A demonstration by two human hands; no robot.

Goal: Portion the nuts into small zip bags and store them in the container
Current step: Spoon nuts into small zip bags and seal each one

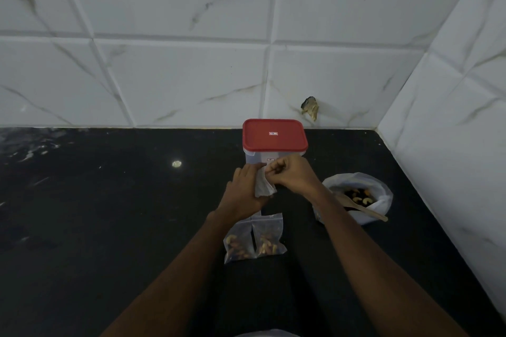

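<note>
A small empty zip bag [263,185] hangs upright between my hands, just in front of the clear container [253,157] with its red lid [274,135] on. My left hand [244,191] holds the bag's left side. My right hand [293,175] pinches its top edge. Two filled zip bags of nuts lie side by side on the black counter below my hands: the left filled bag [237,244] and the right filled bag [268,238]. At the right stands a white plastic bag of nuts [358,195] with a wooden spoon [365,208] resting in it.
The black counter [109,213] runs to a white marble-tiled wall at the back and a second tiled wall [451,117] at the right, forming a corner. A chipped spot [310,108] marks the back wall. A pale dot [176,163] lies on the counter at left.
</note>
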